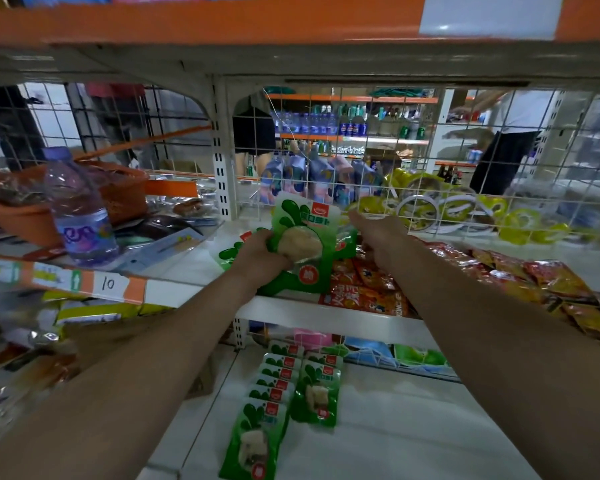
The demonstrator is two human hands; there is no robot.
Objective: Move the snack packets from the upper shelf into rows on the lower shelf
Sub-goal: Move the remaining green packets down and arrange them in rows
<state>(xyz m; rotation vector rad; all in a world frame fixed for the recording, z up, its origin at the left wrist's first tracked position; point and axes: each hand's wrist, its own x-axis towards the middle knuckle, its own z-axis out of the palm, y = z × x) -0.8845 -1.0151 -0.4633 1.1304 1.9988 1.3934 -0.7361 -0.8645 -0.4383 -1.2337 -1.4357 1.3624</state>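
The left hand [257, 259] is covering the left edge of the green plastic snack packet [305, 244] with a pale window, and its palm side is facing away, unseen. The right hand [378, 237] is showing only its back, so its fingers are lying out of sight, leaving its grip unreadable. The held packet is hiding most of the loose green packets [231, 254] behind it. The picture's lower edge is cutting off the front green packet [253, 441] on the white lower shelf [413, 427]. Blur is smearing the clear plastic water bottle [80, 216] with a purple label and the crumpled wrappers [14, 375] at far left beyond reading.
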